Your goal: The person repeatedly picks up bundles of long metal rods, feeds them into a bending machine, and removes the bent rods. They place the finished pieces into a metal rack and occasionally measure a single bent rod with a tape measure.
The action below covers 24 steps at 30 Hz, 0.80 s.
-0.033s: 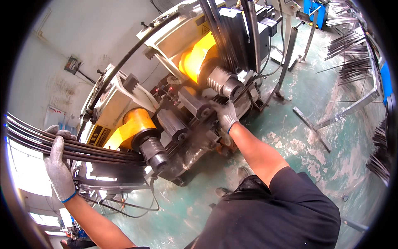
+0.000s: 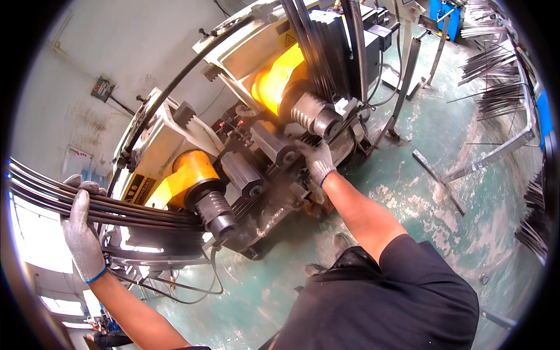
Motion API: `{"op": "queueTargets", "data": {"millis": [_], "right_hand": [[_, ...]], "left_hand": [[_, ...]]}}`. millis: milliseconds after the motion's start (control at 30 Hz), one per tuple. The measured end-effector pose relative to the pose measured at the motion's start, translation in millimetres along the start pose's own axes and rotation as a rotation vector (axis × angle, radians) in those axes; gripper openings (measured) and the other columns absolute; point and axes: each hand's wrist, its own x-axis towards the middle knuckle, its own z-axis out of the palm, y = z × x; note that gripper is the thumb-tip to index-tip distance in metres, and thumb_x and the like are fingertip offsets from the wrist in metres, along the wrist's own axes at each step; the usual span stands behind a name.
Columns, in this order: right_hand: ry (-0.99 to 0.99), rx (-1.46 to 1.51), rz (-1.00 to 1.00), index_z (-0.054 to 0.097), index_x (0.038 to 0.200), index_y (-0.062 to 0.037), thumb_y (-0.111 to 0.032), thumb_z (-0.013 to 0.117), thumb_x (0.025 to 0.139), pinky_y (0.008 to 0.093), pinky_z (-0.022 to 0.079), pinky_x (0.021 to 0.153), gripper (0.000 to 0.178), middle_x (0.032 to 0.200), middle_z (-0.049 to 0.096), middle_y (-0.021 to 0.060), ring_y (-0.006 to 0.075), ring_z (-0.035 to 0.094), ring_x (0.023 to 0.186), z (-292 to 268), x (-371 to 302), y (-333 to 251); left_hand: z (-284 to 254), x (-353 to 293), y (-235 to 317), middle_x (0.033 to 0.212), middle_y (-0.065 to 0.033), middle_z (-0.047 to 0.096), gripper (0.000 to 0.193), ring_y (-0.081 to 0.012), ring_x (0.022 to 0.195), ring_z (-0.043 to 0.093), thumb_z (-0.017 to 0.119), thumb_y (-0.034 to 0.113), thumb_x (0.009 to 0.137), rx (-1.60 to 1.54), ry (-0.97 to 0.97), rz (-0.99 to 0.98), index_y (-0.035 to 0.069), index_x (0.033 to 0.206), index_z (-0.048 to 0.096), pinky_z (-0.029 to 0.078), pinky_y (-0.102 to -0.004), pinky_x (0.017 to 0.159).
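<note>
While the gloved left hand [image 2: 83, 238] is wrapped around a bundle of long dark rods [image 2: 134, 212] near nine o'clock, those rods run inward toward a ribbed cylinder [image 2: 216, 213] at eight o'clock, beside a yellow guard [image 2: 193, 167]. Just off centre toward two o'clock, the gloved right hand [image 2: 319, 163] is beside a dark hexagonal block [image 2: 268, 141]; its fingers are blurred, so whether they grip anything I cannot tell. Stacked rods [image 2: 499, 100] lie farther out at two o'clock.
</note>
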Motion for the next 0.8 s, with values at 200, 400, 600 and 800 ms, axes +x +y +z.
{"op": "queueTargets", "data": {"millis": [200, 400, 600, 800], "right_hand": [[-0.066, 0.059, 0.071, 0.071, 0.120, 0.0005, -0.011, 0.074, 0.094, 0.0327, 0.054, 0.081, 0.029, 0.105, 0.075, 0.0070, 0.0149, 0.068, 0.090, -5, 1, -6], [-0.014, 0.108, 0.023, 0.074, 0.112, 0.0045, -0.016, 0.078, 0.091, 0.0330, 0.052, 0.081, 0.030, 0.099, 0.076, 0.0068, 0.0148, 0.068, 0.089, 1, 2, 4], [0.039, 0.109, 0.190, 0.074, 0.120, -0.0028, -0.019, 0.075, 0.093, 0.0362, 0.054, 0.074, 0.032, 0.105, 0.075, 0.0087, 0.0174, 0.068, 0.090, -1, 6, -4], [0.038, 0.079, 0.224, 0.073, 0.113, 0.0023, -0.016, 0.075, 0.090, 0.0362, 0.053, 0.079, 0.029, 0.097, 0.074, 0.0092, 0.0179, 0.067, 0.089, -44, -95, -89]], "left_hand": [[4, 0, 6, 0.109, -0.0108, 0.068, 0.036, -0.0233, 0.103, 0.068, 0.059, 0.009, 0.105, 0.000, 0.021, -0.045, 0.001, 0.140, 0.053, 0.055, -0.0383, 0.097], [9, -8, 10, 0.102, -0.0088, 0.069, 0.028, -0.0209, 0.096, 0.068, 0.060, 0.006, 0.102, -0.005, 0.084, -0.081, 0.002, 0.130, 0.058, 0.059, -0.0359, 0.090], [19, -7, 11, 0.100, -0.0085, 0.071, 0.025, -0.0182, 0.095, 0.069, 0.062, 0.008, 0.102, 0.064, 0.091, 0.020, 0.002, 0.125, 0.063, 0.056, -0.0336, 0.087], [-12, -118, 66, 0.107, -0.0133, 0.069, 0.028, -0.0230, 0.099, 0.068, 0.062, 0.013, 0.103, 0.135, 0.293, -0.089, -0.005, 0.124, 0.065, 0.056, -0.0351, 0.092]]}}
